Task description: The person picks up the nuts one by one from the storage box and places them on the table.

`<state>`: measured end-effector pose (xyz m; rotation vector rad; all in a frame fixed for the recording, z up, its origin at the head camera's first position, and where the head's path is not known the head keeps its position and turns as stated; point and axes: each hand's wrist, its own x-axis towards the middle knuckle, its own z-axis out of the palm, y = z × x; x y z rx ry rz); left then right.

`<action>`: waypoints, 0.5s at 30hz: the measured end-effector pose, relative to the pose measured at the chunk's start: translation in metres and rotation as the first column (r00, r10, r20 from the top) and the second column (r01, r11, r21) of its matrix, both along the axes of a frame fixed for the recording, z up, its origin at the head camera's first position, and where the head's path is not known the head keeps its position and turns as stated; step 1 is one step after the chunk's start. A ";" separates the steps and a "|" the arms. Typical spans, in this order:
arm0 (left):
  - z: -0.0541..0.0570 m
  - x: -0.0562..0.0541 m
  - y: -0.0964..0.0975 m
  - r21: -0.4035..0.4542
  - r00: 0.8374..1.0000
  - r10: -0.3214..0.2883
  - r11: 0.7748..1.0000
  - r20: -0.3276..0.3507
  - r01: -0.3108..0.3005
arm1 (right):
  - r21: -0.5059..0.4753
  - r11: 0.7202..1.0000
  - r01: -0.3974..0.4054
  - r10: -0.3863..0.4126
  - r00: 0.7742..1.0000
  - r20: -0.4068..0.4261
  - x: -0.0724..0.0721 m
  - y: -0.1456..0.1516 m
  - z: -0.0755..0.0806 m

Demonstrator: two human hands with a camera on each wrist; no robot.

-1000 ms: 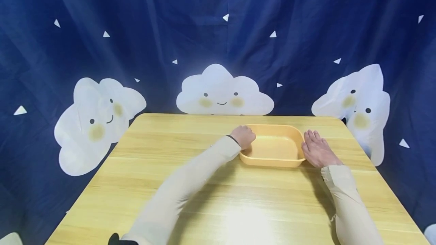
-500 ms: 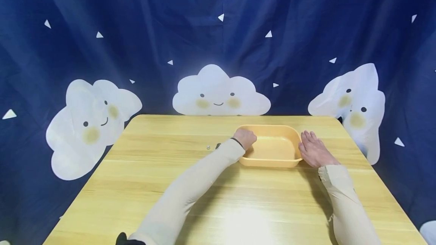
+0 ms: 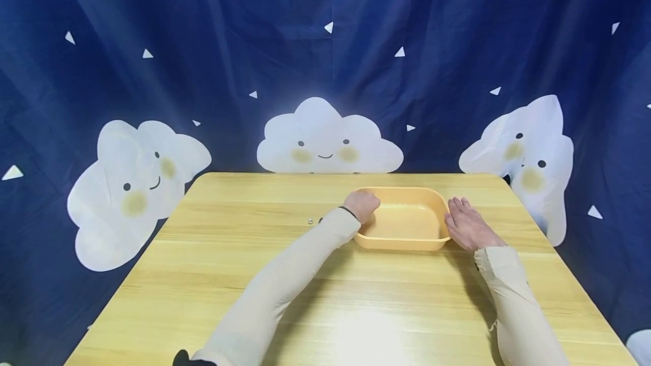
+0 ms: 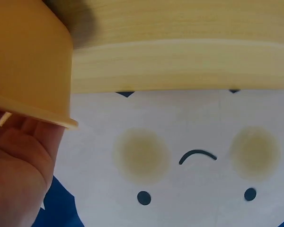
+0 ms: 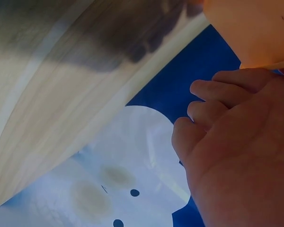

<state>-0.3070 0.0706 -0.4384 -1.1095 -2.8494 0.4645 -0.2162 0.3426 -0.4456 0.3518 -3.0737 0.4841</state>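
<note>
A shallow yellow-orange plastic tray point(image 3: 402, 243) lies on the wooden table. My left hand point(image 3: 362, 207) grips its left rim, the fist over the inner side of the wall; in the left wrist view the fingers curl over the rim point(image 4: 33, 113) and their tips are hidden. At the tray's right end my right hand point(image 3: 473, 226) lies against the outer wall, fingers fairly straight and palm flat. The right wrist view shows that hand's palm point(image 5: 251, 137) beside the tray wall point(image 5: 255, 33). Nothing is seen inside the tray.
A small shiny ball point(image 3: 310, 221) lies on the table left of the tray. Beside it a small dark thing point(image 3: 320, 220) is mostly hidden by my left sleeve point(image 3: 290, 273). The far table edge meets a blue curtain point(image 3: 229, 72) with clouds.
The head view has shifted slightly, moving everything a little left in the picture. My left hand has edged left over the last half second, and its sleeve now covers more of the dark thing.
</note>
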 end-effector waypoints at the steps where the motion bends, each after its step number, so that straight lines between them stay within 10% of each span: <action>1: 0.000 0.001 0.001 0.002 1.000 0.005 1.000 -0.018 -0.004 | -0.003 1.000 -0.001 0.001 1.000 0.003 0.000 0.000 0.000; 7: -0.001 0.007 0.006 -0.032 0.996 0.030 0.999 -0.080 -0.033 | -0.012 1.000 -0.001 0.001 1.000 0.010 0.000 -0.002 0.000; 15: 0.003 0.003 0.005 0.024 0.994 0.080 0.996 0.069 -0.082 | 0.000 1.000 -0.005 0.005 1.000 0.011 -0.002 0.000 -0.001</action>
